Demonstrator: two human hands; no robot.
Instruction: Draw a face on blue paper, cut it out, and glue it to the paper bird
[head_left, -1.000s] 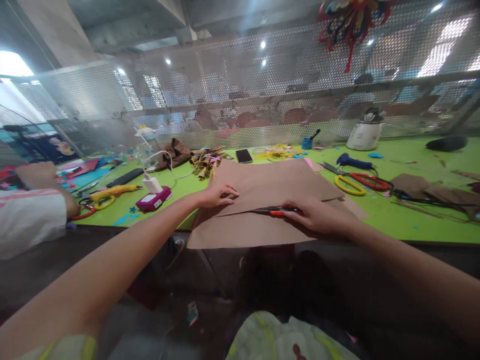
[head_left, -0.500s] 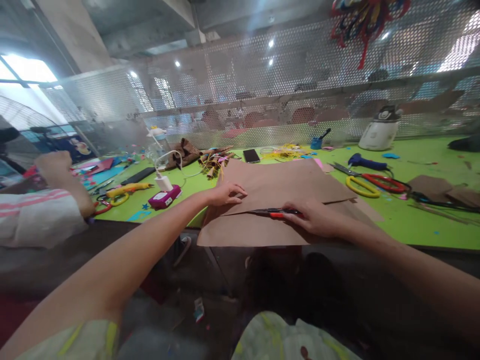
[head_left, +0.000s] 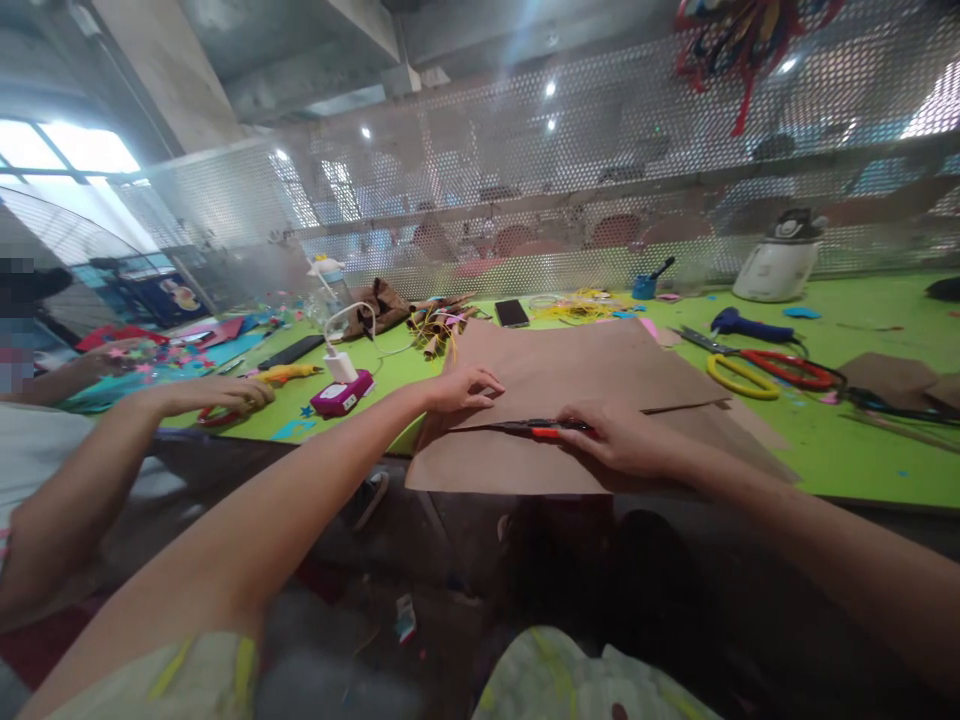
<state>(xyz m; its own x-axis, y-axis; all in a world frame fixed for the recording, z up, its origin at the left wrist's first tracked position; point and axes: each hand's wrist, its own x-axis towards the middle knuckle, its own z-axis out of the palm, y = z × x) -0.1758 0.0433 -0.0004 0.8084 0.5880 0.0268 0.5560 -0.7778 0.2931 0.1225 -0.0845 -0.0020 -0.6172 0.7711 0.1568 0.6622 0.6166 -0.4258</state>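
A large sheet of brown kraft paper [head_left: 577, 360] lies over the table's front edge, with a long slit running across it. My right hand [head_left: 619, 435] is closed round a pair of scissors [head_left: 545, 431] with dark blades and red on the handles. The blades lie along the slit and point left, towards the paper's left edge. Just beyond the blade tips, my left hand [head_left: 466, 388] rests on the paper with its fingers loosely stretched out. The scissors' handle loops are mostly hidden under my right hand.
On the green table [head_left: 847, 450], yellow-and-red-handled scissors [head_left: 780, 370] and a blue glue gun [head_left: 750, 325] lie right. A purple power adapter [head_left: 343, 393] and a phone [head_left: 512, 313] sit left and behind. At far left, a co-worker's hand [head_left: 217, 395] reaches over red-handled scissors.
The scissors have moved slightly left along the slit relative to the paper. At left, the co-worker's arm has come forward over the table onto the red-handled scissors. My view has shifted slightly.
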